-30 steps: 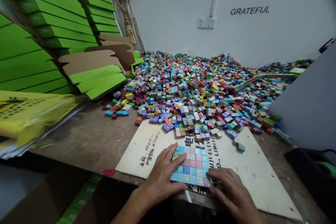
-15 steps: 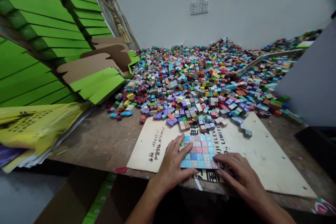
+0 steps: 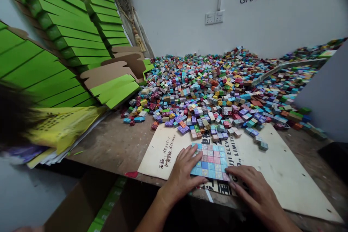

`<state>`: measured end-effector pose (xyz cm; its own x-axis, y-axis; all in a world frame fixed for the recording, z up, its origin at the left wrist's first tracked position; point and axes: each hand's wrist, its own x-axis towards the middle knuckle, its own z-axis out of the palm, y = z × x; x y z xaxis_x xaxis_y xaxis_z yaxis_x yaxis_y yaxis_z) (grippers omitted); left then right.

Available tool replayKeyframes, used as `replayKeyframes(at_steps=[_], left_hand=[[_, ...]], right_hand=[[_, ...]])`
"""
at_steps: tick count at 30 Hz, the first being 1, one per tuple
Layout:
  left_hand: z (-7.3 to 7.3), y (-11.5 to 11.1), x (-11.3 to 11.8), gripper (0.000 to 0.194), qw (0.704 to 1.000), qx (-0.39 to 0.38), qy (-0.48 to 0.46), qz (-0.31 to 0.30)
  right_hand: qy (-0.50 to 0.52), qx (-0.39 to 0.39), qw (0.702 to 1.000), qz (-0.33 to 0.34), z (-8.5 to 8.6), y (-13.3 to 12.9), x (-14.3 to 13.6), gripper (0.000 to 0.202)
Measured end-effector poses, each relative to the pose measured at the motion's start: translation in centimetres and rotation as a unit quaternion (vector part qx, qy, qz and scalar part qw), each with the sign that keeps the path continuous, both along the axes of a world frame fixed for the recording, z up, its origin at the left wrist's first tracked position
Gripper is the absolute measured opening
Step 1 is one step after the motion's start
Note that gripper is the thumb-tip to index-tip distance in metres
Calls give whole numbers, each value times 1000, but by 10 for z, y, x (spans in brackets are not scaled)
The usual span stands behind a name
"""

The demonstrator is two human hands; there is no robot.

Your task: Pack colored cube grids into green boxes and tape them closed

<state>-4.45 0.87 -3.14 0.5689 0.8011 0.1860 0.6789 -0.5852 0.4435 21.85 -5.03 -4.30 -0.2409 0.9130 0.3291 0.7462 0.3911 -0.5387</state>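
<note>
A flat rectangular block of small patterned cubes (image 3: 210,161), mostly light blue with pink and one darker blue, lies on a pale board (image 3: 274,174) near the table's front edge. My left hand (image 3: 183,170) rests against its left side, fingers spread over the edge cubes and thumb along the near edge. At the block's near right corner is my right hand (image 3: 250,185), with its forefinger and thumb apart and touching the edge. The right hand's other fingers are partly hidden beneath it.
A big heap of loose coloured cubes (image 3: 190,90) spreads behind the board up to the wall. Green boxes (image 3: 73,40) stand stacked at left, beside a yellow plastic bag (image 3: 67,123). A grey panel (image 3: 323,94) rises at right. Another person's dark hair (image 3: 16,116) shows at the left edge.
The view has turned slightly left and up, so everything sits further right and lower. A person's hair has come in at left. Both hands stay at the block of cubes.
</note>
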Motion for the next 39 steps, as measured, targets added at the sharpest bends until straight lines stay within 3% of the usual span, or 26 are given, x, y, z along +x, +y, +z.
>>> replayKeyframes(at_steps=[39], left_hand=[[-4, -2, -2, 77, 1000, 11, 14, -5]], right_hand=[[1, -4, 1000, 6, -6, 1, -2, 29]])
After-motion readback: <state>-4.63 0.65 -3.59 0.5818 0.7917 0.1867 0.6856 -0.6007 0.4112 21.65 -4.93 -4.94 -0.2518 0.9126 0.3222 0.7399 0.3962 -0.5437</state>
